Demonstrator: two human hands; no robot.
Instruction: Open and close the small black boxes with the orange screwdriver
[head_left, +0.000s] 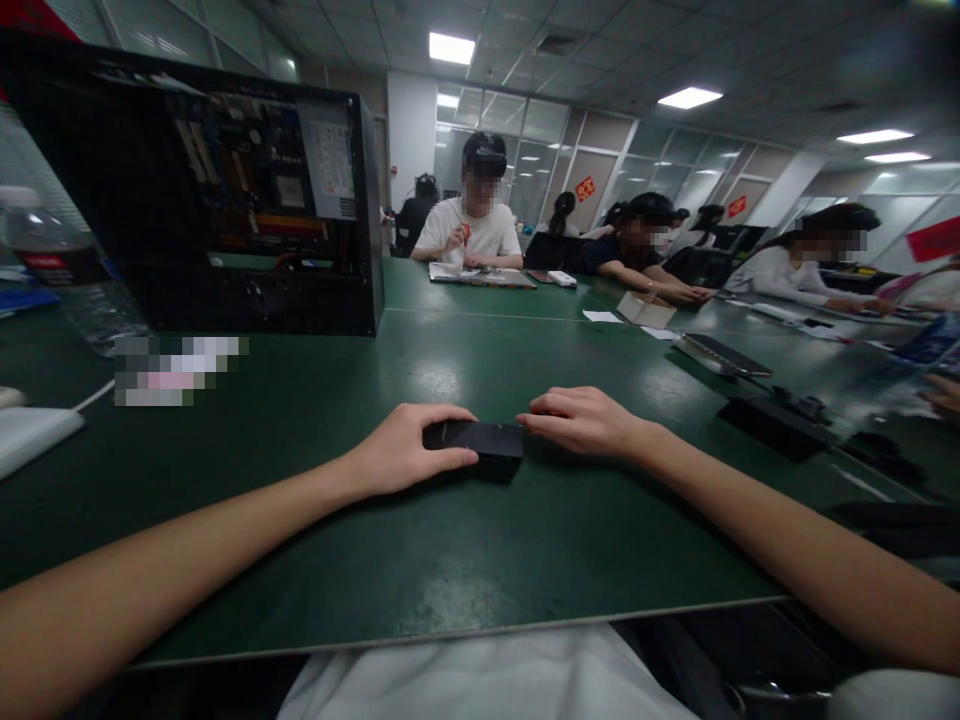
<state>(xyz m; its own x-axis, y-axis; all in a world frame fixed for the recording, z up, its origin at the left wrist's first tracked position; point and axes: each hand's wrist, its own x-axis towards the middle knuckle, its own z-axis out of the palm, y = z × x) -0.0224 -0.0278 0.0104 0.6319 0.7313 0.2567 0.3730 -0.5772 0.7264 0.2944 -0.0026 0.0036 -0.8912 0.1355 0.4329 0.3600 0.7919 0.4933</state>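
The room is dim overall, lit from above by rectangular ceiling panels [451, 47] that burn out to plain white. Their light falls as soft pale patches of glare on the green surface [480, 560], strongest near the middle and again close to the near edge. The black box [480, 441] under both hands loses its detail in shade, and a faint shadow lies beneath it. The open computer case [225, 200] at left is dark, its inside barely readable. Wide-angle distortion bends the ceiling lines and stretches the forearms at the lower corners. The bottle [52, 265] at the left edge and the far right edge are smeared and soft.
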